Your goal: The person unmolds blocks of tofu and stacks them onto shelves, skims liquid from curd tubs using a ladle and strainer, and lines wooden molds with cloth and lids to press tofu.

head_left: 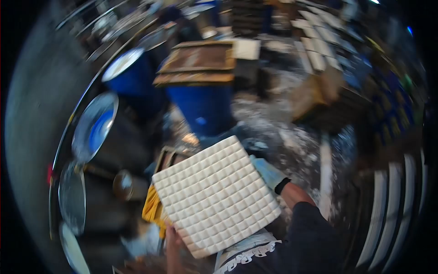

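A square white slab (216,196) with a grid of raised blocks is held tilted in front of my body. My left hand (171,235), bare, grips its lower left edge, with part of the fingers hidden by the slab. At the slab's right edge is my right hand (267,171) in a pale blue glove with a dark cuff; its fingers are partly behind the slab. Just left of the slab, a yellow object (154,208) and a wooden frame (165,160) show partly.
Ahead stands a blue barrel (200,107) with wooden frames (196,59) on top. Another blue barrel (130,75) and round basins (96,125) line the left. At the right are a brown box (315,96) and long white strips (376,219). The floor (292,132) has white residue.
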A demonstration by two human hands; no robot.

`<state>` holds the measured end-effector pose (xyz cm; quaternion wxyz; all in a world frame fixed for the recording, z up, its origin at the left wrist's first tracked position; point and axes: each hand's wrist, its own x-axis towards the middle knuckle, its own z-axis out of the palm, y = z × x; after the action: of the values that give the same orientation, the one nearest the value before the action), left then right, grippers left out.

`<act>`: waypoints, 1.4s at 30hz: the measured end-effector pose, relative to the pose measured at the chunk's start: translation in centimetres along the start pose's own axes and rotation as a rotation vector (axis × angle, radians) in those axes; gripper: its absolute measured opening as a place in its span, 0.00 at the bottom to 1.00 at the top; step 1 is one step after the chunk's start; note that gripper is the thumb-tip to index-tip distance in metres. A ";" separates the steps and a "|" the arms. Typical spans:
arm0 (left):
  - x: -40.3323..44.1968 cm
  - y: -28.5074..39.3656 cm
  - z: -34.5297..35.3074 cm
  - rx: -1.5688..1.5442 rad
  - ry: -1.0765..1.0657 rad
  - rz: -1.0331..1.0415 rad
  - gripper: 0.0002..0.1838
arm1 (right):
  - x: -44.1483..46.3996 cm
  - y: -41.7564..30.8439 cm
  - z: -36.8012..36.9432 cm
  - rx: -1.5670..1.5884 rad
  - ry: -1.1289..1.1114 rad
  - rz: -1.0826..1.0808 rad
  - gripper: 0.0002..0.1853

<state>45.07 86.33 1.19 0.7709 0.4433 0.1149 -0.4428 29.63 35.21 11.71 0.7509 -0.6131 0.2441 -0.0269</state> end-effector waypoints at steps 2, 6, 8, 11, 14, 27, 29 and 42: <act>-1.7 0.9 -0.2 0.082 -0.113 -0.043 0.52 | -8.8 -0.4 1.1 -0.027 0.120 -0.056 0.37; -10.2 5.6 3.7 0.497 -0.152 -0.060 0.54 | -25.1 -2.1 4.5 -0.100 0.389 -0.031 0.38; -10.9 7.8 2.7 0.635 -0.269 -0.057 0.50 | -31.4 -3.1 6.5 -0.163 0.534 0.110 0.38; -10.3 13.0 -1.1 0.789 -0.479 -0.035 0.43 | -38.2 0.6 15.6 -0.323 0.734 -0.003 0.39; -15.8 14.2 5.0 1.087 -0.585 0.146 0.37 | -47.7 -2.5 16.5 -0.229 0.760 -0.120 0.36; -21.3 -14.0 36.7 1.021 -0.788 -0.497 0.47 | -84.4 4.0 13.3 0.482 1.190 -0.521 0.29; -24.3 -19.1 41.3 0.922 -0.818 -0.671 0.41 | -89.1 5.4 13.8 0.532 1.255 -0.556 0.28; -31.4 -44.7 53.6 1.401 -1.259 -0.982 0.48 | -104.3 9.3 24.1 0.822 1.753 -0.427 0.27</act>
<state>-19.80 52.86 24.21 0.0008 0.3844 -0.4190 -0.8226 -54.85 94.80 40.90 0.4385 -0.0993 0.5695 -0.6881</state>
